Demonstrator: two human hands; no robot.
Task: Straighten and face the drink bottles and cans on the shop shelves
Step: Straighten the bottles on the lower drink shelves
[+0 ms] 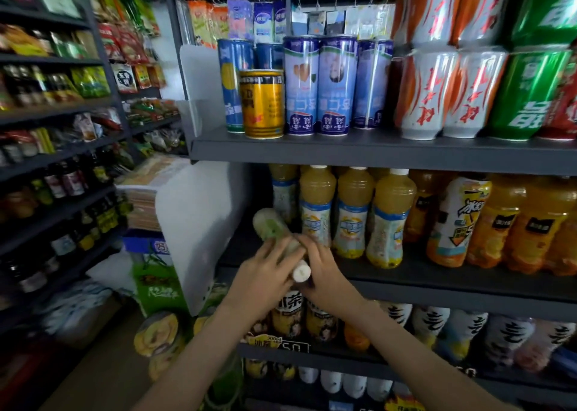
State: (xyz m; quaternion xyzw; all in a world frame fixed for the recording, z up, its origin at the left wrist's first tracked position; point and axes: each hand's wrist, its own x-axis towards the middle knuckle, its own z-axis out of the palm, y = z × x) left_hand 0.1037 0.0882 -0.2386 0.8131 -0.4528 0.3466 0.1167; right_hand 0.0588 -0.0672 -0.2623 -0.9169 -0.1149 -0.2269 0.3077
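A pale green drink bottle [271, 227] with a white cap lies tipped over at the left end of the middle shelf [437, 288], its cap pointing toward me. My left hand [265, 278] holds its body from the left. My right hand [323, 273] grips it near the neck from the right. Beside it stand yellow juice bottles [354, 210] and orange drink bottles [496, 223], upright in a row. On the shelf above stand blue cans [318, 85] and a shorter yellow can [263, 103] in front.
White-and-red cans [449, 95] and green cans [527, 95] fill the upper shelf's right part. Tea bottles [288, 317] sit on the shelf below my hands. A white divider panel [199, 217] stands to the left. Snack shelves line the aisle at far left.
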